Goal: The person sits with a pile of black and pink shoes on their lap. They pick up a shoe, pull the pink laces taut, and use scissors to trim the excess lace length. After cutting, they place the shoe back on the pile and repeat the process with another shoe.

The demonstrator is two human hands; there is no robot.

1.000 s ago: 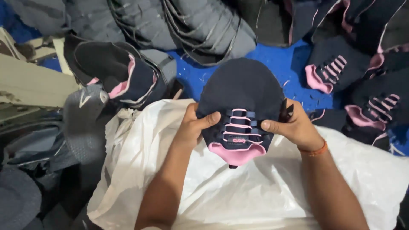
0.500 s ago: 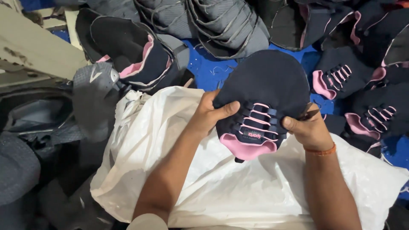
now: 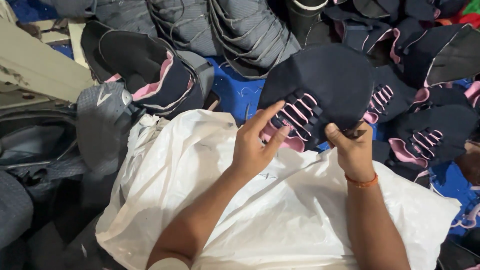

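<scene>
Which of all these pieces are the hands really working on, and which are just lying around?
In hand:
- dark shoe upper with pink lacing, held by the left hand and right hand
- white sack beneath the hands

Lying about:
- grey uppers, stacked at the top
- dark and pink uppers at the right
- upper with pink lining at the left
- blue surface

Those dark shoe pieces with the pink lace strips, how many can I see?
3 clearly: the dark shoe upper held by the left hand and right hand, one just right, another lower right. More may be hidden in the piles.
</scene>
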